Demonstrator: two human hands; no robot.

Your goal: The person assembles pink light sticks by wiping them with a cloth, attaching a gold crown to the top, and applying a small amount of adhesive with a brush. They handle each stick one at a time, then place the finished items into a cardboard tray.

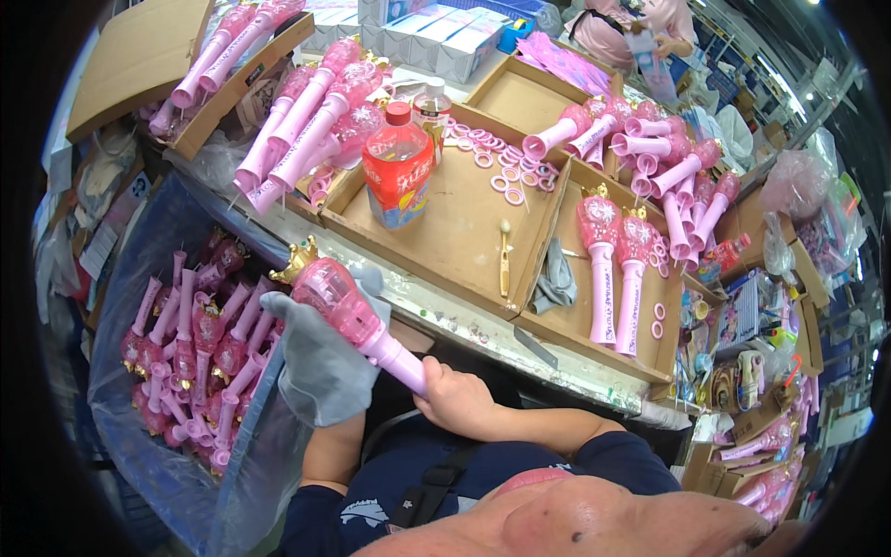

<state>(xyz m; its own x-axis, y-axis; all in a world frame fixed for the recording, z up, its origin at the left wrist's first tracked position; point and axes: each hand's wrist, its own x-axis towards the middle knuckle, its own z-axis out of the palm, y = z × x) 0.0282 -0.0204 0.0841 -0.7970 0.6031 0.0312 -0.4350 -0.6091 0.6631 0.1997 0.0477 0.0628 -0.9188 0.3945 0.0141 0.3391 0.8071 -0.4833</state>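
Observation:
A pink toy wand (339,306) with a clear pink bulb head and a gold crown lies slantwise in front of me. My right hand (455,399) is closed round the lower end of its handle. A grey cloth (325,367) covers my left hand (320,395) and is gathered behind and under the wand's head. My left fingers are hidden by the cloth, which it grips against the wand. To the left, a blue plastic-lined bin (246,464) holds many similar wands (200,343).
Cardboard trays (445,251) on the bench hold pink rings (515,172), a small brush (504,260), another grey cloth (555,278) and two wands (601,269). A red-labelled bottle (397,167) stands at the tray's left. More wands (311,121) are piled behind. Another person (631,32) is at the back.

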